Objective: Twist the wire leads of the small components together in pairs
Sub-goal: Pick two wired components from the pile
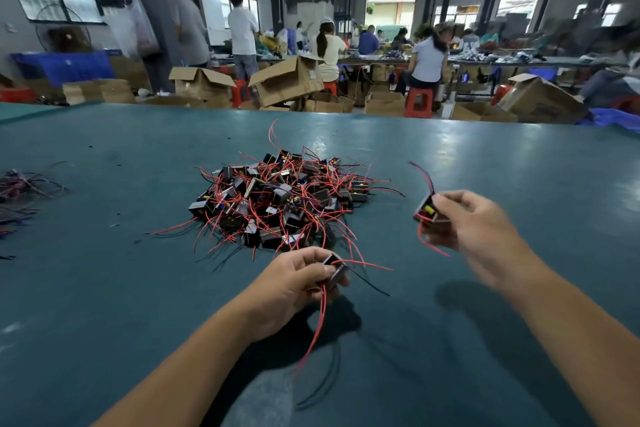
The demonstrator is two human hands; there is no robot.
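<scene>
green table (138,288) in a busy workshop holds a component pile (277,198); left hand (294,282) and blurred right hand (474,225) each grip one component.

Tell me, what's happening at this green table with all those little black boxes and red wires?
A person is pairing up small wired parts. The left hand holds one small black part, its red and black wires hanging loose toward the table. The right hand holds another part, raised off to the side. The two are still apart, and their wires are not yet twisted together. A big pile of the same parts waits in the middle, and a smaller tangle lies at the far left.
</scene>
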